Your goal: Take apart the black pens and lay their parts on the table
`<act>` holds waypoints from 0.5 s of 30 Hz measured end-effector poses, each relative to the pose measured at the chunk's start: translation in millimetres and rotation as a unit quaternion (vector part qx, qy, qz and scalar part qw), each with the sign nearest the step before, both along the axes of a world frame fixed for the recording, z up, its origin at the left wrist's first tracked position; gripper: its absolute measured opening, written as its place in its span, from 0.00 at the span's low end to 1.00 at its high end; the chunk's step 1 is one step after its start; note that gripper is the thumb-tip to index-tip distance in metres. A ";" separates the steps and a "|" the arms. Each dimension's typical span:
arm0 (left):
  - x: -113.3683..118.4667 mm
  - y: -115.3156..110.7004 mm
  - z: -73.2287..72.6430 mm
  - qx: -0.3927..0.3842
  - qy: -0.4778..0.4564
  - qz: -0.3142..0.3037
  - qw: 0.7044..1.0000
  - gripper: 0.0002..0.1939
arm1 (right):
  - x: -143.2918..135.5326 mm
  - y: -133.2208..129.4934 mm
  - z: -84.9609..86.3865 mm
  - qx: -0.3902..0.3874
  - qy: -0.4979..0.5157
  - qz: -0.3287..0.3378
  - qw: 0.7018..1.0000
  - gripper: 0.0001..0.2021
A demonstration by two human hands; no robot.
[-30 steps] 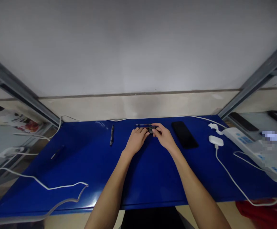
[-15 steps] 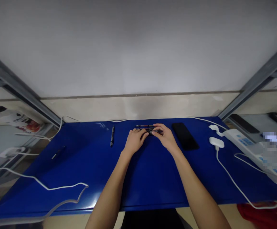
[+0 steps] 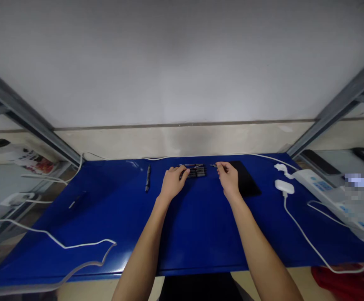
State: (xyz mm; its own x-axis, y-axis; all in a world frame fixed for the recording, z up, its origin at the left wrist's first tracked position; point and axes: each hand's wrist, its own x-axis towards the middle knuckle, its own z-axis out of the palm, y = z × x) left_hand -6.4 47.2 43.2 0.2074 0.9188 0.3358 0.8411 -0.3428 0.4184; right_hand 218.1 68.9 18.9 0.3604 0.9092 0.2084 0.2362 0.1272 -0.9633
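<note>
- Left hand (image 3: 172,182), fingers curled, partly covers the pens (image 3: 197,171).
- Right hand (image 3: 229,177) pinches something slim, mostly hidden, and blocks part of the phone (image 3: 247,182).

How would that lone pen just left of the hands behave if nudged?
The pen would probably roll, being slim and seemingly round. The shiny blue tabletop may let it slide too. Its straight barrel looks stiff, unlikely to bend.

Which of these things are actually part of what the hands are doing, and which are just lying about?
In use:
- the row of pens, under the left hand
- the slim object in the right hand

Apparently just lying about:
- black phone
- white case
- power strip
- bottle
- perhaps the lone pen
</note>
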 end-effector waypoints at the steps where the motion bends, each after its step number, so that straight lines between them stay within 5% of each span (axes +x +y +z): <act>1: -0.1 0.0 -0.5 0.003 0.001 0.005 1.000 0.19 | 1.8 0.5 -2.9 0.005 -0.044 -0.012 0.999 0.16; 10: 1.5 -2.0 0.6 0.024 0.021 0.013 0.999 0.19 | 1.9 4.1 -20.0 0.016 -0.249 -0.020 0.968 0.05; 15: 1.9 -2.5 2.1 0.019 0.023 0.019 0.999 0.18 | -2.0 3.4 -15.2 0.035 -0.230 0.017 0.972 0.08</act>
State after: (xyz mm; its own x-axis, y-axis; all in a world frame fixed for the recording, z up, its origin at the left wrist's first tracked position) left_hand -4.5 44.8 45.3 0.1889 0.9133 0.3609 0.8720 -0.3250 0.3660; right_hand 216.1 72.3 3.7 0.1839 0.8970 0.4019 0.6345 0.2040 -0.7455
